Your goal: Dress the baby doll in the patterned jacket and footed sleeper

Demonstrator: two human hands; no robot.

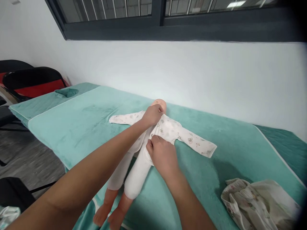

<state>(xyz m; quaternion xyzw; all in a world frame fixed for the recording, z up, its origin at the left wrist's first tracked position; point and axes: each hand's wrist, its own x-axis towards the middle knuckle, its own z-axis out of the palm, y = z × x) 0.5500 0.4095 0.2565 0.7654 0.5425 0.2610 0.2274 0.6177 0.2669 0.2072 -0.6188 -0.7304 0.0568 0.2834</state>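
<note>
Gripping printed top (168, 128) at collar of doll (160, 103) with left hand (152, 115), fingers curled shut. Pinching its hem at the waist with right hand (163, 156), thumb against fingertips.

White wall (192, 80) under a dark-framed window (160, 28), grey floor (24, 159), black-and-red chairs (33, 83) at left

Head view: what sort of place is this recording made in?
Probably an indoor training or practice room: a baby doll in a printed sleepsuit lies on a teal blanket, black-and-red chairs stand at the left, and a dark-framed window tops a bare white wall.
</note>
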